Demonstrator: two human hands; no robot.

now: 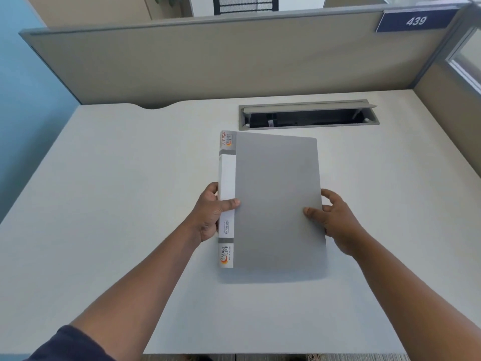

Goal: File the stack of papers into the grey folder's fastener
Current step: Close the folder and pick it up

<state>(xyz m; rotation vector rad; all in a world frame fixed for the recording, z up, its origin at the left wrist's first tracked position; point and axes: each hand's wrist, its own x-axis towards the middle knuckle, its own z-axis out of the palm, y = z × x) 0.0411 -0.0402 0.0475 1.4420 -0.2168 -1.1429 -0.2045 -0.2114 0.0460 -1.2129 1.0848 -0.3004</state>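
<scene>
A closed grey folder (276, 194) with a white labelled spine on its left side is held just above the middle of the desk, casting a shadow below its near edge. My left hand (210, 217) grips the spine, thumb on the cover. My right hand (333, 220) holds the folder's right edge, thumb on top and fingers curled under. No stack of papers shows anywhere in view, and the fastener is hidden inside the closed folder.
The white desk (117, 204) is bounded by a beige partition (208, 61) at the back and right. An open cable tray slot (307, 117) lies just beyond the folder. A blue sign reading 439 (416, 20) hangs top right.
</scene>
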